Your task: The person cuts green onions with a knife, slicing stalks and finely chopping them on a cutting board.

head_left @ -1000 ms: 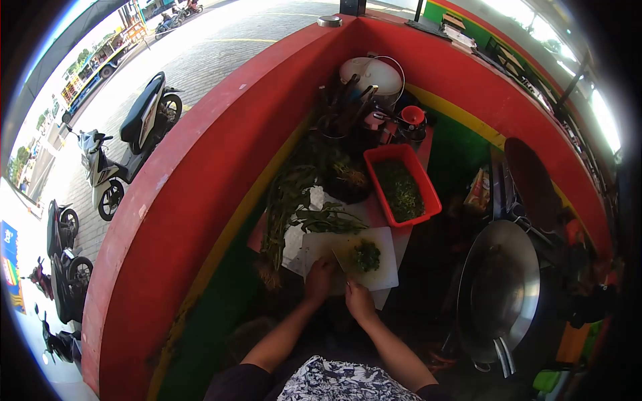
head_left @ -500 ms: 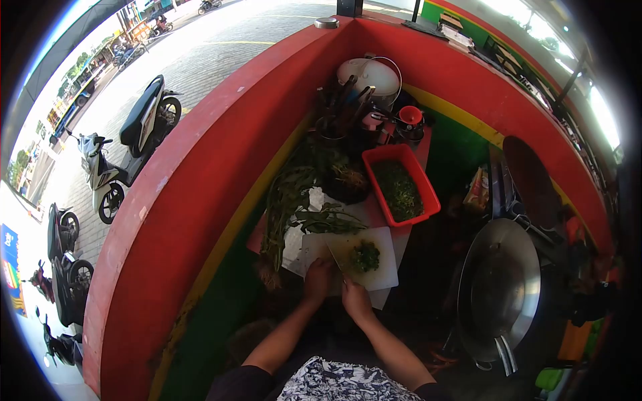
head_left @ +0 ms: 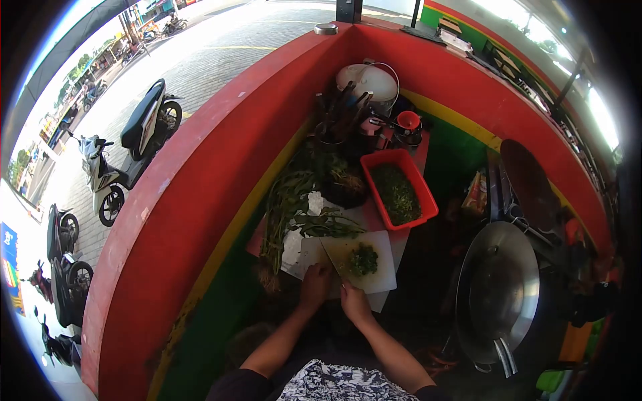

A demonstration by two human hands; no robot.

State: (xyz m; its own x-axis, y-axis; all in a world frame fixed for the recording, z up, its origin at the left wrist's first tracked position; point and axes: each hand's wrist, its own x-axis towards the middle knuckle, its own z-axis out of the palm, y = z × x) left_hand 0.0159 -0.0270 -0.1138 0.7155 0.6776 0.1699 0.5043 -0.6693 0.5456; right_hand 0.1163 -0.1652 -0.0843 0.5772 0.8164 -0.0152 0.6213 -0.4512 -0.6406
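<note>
A white cutting board (head_left: 384,269) lies before me with a small heap of chopped greens (head_left: 363,259) on it. My right hand (head_left: 355,302) is closed round the handle of a knife (head_left: 332,258), whose blade slants up and left across the board, left of the heap. My left hand (head_left: 315,282) rests at the board's near left part, beside the blade. Its fingers are curled in; whatever they may hold is hidden. Long leafy green stalks (head_left: 284,200) lie along the left and behind the board.
A red plastic tub (head_left: 431,206) of chopped greens stands behind the board. Farther back are a utensil holder (head_left: 332,134), a red funnel (head_left: 408,119) and a lidded pail (head_left: 369,81). At right is a large wok (head_left: 498,294). A red wall (head_left: 221,144) borders the left; motorbikes stand beyond.
The knife blade has shifted slightly left, away from the chopped heap. My left hand has moved a little down and left. The view has shifted slightly.
</note>
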